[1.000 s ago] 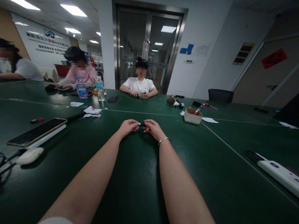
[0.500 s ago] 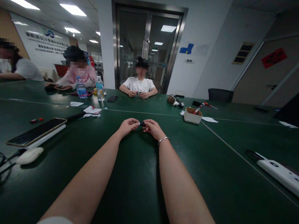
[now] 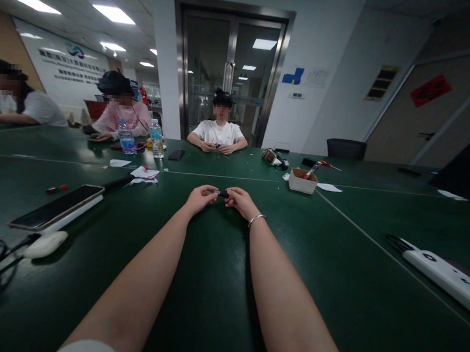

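Out over the green table (image 3: pixel 211 281), both arms reach forward and the hands almost meet. My right hand (image 3: pixel 239 200), with a silver bracelet at its wrist, pinches a small black stick-like piece (image 3: pixel 223 194). From the left, my left hand (image 3: pixel 201 199) is closed in a pinch on the thin greyish end of it. Whether this is one piece or two joined together I cannot tell. Fingers hide much of it, and it is too small to name exactly.
To the left lie a phone (image 3: pixel 58 206), a white rounded device (image 3: pixel 46 245) with black cables, and paper scraps (image 3: pixel 144 173). Two water bottles (image 3: pixel 157 139) stand farther back. A small box (image 3: pixel 302 182) and a white power strip (image 3: pixel 445 271) are right. Several people sit around.
A bit more of the greyish end shows between my fingertips. My hands have hardly moved. The person in pink at the left has shifted their hands.
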Available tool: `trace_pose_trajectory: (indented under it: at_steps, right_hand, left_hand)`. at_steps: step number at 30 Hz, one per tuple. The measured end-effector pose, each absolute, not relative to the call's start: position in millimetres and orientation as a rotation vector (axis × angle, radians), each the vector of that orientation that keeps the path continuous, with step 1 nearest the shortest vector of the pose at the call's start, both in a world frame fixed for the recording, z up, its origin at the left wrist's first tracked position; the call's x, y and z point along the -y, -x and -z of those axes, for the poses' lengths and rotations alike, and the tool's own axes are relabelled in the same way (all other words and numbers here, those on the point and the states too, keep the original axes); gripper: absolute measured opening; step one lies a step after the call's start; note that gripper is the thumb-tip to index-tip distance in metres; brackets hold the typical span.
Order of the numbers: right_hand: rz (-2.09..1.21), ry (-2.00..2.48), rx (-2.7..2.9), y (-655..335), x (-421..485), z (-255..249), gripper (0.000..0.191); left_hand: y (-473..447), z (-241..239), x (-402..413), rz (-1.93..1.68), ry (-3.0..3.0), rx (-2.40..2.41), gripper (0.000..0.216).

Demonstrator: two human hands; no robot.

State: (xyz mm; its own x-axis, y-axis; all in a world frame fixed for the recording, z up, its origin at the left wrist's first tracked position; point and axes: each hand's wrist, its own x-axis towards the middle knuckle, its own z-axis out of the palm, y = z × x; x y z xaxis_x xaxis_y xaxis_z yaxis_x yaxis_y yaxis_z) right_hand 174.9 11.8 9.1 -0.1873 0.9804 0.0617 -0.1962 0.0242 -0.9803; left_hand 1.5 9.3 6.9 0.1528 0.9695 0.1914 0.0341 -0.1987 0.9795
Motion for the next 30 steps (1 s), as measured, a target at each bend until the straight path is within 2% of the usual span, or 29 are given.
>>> trace_pose_trajectory:
  at_steps: [21,26,30]
  right_hand:
    - [-1.421,0.936,1.195,-174.6,-10.5,-10.3,0.005]
    - [-1.429,0.942,1.191,-174.2,-9.3,-12.2,0.005]
    - [-1.432,0.943,1.185,-174.4,-9.7,-11.7,0.004]
  left_hand:
    - [-0.2,-4.5,-9.7,-1.231,-1.473,-1.053,0.032]
    - [-1.2,-4.4,-9.8,-1.267,-1.454,-1.037,0.038]
    - [-0.6,-5.2,-8.9,-1.235,-1.484,-1.042,0.030]
